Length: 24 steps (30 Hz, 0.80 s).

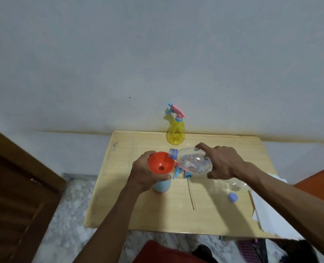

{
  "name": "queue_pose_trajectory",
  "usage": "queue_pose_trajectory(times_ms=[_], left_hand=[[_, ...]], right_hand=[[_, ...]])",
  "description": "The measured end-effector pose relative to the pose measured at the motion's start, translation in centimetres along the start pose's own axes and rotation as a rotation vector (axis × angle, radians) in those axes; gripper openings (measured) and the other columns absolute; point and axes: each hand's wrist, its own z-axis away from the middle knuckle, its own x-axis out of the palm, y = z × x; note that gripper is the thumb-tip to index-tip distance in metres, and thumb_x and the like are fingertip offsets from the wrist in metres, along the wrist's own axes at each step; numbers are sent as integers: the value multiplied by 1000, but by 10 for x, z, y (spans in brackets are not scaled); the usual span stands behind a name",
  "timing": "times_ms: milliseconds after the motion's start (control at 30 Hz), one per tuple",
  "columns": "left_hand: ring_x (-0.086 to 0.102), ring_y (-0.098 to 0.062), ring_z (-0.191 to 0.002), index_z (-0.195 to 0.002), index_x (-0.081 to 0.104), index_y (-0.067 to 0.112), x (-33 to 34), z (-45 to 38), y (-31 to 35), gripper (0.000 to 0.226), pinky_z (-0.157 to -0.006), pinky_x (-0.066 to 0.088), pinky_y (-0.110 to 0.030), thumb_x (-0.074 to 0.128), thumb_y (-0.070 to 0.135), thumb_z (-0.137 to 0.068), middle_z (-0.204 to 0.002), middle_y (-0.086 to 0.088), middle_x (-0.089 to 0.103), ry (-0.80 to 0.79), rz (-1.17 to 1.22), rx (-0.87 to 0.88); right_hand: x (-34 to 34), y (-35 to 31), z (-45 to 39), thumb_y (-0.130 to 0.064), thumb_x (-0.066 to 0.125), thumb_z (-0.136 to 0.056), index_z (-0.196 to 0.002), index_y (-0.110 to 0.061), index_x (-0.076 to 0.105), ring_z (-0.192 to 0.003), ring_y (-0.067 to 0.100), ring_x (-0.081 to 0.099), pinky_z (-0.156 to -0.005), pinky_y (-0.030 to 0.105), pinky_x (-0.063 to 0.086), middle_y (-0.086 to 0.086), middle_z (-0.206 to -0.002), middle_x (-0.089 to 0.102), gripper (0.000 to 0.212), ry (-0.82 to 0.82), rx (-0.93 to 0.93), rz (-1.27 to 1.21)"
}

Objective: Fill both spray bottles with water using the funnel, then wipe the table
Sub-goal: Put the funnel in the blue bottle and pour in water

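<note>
At a wooden table against a pale wall, a person's right hand grasps a clear water bottle tipped on its side, its open mouth over an orange funnel that the left hand grips atop a blue spray bottle near the left edge. Judging by its refitted trigger head, the yellow spray bottle at the far edge appears finished. The blue bottle's sprayer lies detached beside it, a small blue cap sits to the right, and wiping is yet to come.
</note>
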Motion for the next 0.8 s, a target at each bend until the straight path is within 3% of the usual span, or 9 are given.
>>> queue_pose_trajectory(times_ms=[167,400,567,800], left_hand=[[61,-16,-103,-130,59,22,-1,-3,-2,94,-72,46,-12,101,33,-47,-118,5,65,-16,-18,4],[62,-17,-106,-130,59,23,-1,-6,-5,96,-74,48,-17,101,34,-45,-119,5,65,-26,-15,2],[61,-18,-106,-131,58,22,-1,-7,-5,96,-81,54,-28,101,35,-46,-120,4,64,-25,-18,10],[63,-15,-103,-129,60,22,-2,-8,-5,95,-75,50,-19,101,33,-44,-117,5,66,-38,-2,14]], right_hand=[[-4,-1,-5,-41,72,-65,-141,-38,23,-85,33,64,-64,33,42,5,-107,68,90,-10,6,129],[-11,-7,-5,-36,73,-70,-143,-36,23,-85,32,64,-64,32,41,5,-107,67,88,-20,1,231],[-13,-8,-6,-33,72,-71,-143,-35,23,-80,31,61,-63,33,44,4,-105,68,87,-12,-7,264],[-16,-9,-6,-30,71,-69,-138,-33,24,-69,30,55,-59,32,42,3,-94,67,84,7,-24,302]])
